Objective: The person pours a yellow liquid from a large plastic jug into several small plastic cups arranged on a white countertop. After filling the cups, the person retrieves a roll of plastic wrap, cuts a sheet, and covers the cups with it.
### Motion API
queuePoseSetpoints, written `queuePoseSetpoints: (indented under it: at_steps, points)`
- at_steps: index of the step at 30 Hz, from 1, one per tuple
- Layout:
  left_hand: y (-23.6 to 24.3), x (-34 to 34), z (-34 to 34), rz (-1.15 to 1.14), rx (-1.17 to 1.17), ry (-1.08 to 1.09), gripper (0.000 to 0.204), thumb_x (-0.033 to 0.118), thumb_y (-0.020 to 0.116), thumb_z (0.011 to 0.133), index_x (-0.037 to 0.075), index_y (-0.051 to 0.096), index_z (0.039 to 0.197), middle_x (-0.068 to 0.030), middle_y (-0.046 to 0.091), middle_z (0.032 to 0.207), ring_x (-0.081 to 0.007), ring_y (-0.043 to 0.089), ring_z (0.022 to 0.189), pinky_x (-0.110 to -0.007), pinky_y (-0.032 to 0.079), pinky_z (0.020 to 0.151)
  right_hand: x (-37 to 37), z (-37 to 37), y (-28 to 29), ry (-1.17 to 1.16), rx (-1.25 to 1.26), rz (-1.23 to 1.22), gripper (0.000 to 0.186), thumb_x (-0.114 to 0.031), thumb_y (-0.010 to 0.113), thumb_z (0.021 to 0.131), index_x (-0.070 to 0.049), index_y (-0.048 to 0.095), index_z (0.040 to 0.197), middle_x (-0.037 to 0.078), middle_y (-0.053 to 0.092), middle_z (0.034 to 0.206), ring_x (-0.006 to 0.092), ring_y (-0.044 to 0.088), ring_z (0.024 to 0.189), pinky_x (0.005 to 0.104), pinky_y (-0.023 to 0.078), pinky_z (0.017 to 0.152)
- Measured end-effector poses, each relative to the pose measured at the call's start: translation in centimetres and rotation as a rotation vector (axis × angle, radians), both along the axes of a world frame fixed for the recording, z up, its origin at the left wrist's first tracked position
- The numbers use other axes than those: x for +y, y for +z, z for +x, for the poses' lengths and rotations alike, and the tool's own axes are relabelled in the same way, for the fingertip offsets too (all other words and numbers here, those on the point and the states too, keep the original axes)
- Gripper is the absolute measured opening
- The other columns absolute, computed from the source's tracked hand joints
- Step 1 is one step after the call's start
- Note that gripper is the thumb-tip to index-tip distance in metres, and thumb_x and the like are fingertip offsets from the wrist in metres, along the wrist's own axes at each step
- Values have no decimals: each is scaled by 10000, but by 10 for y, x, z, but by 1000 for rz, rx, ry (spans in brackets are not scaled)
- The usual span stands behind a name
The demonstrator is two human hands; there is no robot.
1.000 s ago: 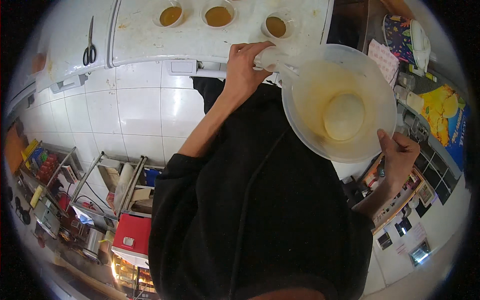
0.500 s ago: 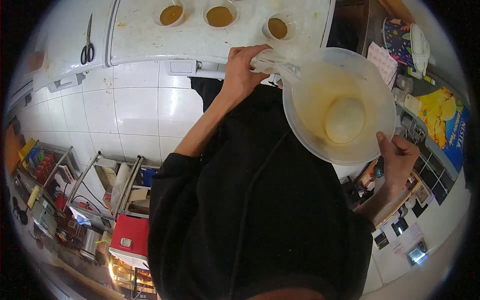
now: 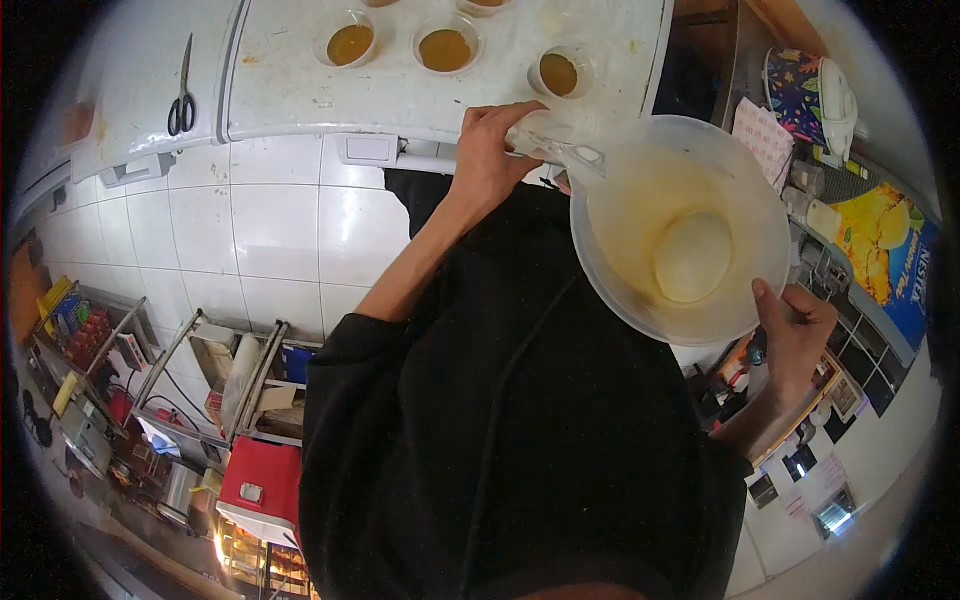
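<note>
Big translucent jug [image 3: 680, 225] tipped, spout toward a small clear cup [image 3: 535, 135]; pale yellowish residue coats its inside. Right hand [image 3: 795, 335] curls round the jug's far rim, thumb over the edge, carrying the weight. Left hand [image 3: 490, 150] wraps the cup, fingers closed round it, keeping it right at the spout, just off the counter [image 3: 300, 90] edge; held so the pour lands in the cup, I judge. Liquid stream itself too blurred to tell.

Beyond the left hand: three filled cups [image 3: 445, 45] of amber liquid in a row on the counter, apart from each other. Scissors [image 3: 182, 95] well left, out of the way. Cluttered shelves [image 3: 880, 250] right of the jug, close to the right hand. Racks [image 3: 200, 370] below.
</note>
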State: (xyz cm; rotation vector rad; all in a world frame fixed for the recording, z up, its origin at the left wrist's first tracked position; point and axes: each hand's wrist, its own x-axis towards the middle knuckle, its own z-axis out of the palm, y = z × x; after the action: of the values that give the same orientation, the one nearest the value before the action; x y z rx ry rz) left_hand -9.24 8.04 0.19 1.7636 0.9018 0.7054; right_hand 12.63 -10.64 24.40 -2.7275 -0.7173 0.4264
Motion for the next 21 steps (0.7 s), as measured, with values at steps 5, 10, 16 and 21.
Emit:
queuePoseSetpoints:
  at_steps: [5,10,16,21]
  points:
    - [4,-1,4,-57,-31,8,527,12,758,610,127,631,1109,-108,649,1017,-274,569,917,-315,546,672,6,1,6,27,21,-38,366,-128,842,649,47,567,813,70,557,799,108,508,709,251,444,642]
    - [3,-4,4,-46,-19,18,539,19,762,613,134,625,1121,-106,642,1036,-277,559,943,-324,551,688,3,-5,1,35,-71,33,346,-133,841,650,49,578,783,63,560,777,112,506,706,248,439,665]
    - [7,-3,3,-55,-13,27,534,6,755,613,125,624,1117,-99,642,1035,-278,554,953,-332,552,703,4,2,4,-16,2,-80,385,-159,847,651,45,569,823,74,546,845,128,512,760,254,445,714]
    - [9,-5,5,-153,0,26,544,-10,745,613,123,617,1125,-92,646,1032,-281,544,964,-335,552,719,3,4,4,-59,113,-65,398,-168,841,661,42,566,855,84,536,879,138,516,790,278,448,729]
